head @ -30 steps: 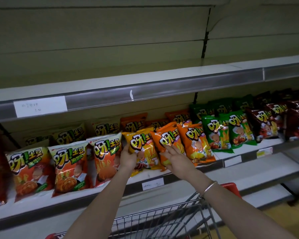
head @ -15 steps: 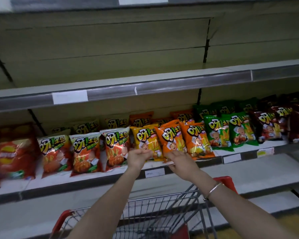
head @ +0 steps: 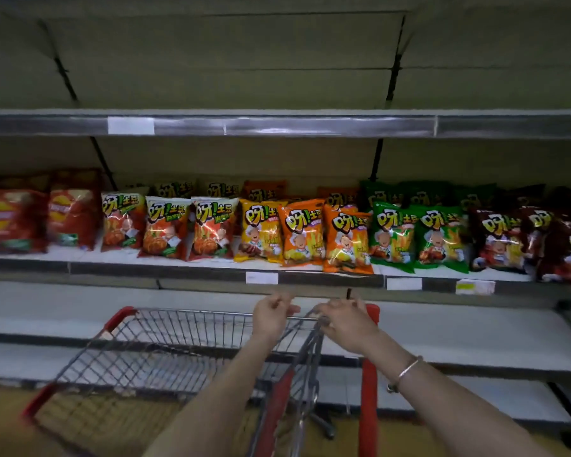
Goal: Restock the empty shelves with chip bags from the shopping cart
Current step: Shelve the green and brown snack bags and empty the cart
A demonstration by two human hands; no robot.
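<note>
A row of chip bags stands on the middle shelf [head: 195, 274]: red-and-white bags [head: 165, 230], a yellow bag [head: 259, 235], orange bags [head: 302, 239], green bags [head: 393, 237] and dark brown bags [head: 498, 240]. Below it is the wire shopping cart [head: 178, 328] with red corners; no bags show in its basket. My left hand [head: 272, 316] and my right hand [head: 346, 323] hover side by side over the cart's far rim, below the shelf edge. Both hold nothing, fingers loosely curled. A bracelet sits on my right wrist.
The shelf above [head: 310, 125] carries only a white label. A bare lower shelf [head: 475, 328] runs behind the cart. Red bags of another brand [head: 70, 219] stand at the far left. The cart's red handle post [head: 368, 407] rises near my right forearm.
Both hands have drawn back and down from the yellow and orange bags to above the cart rim. The view has pulled back, and more of the cart shows.
</note>
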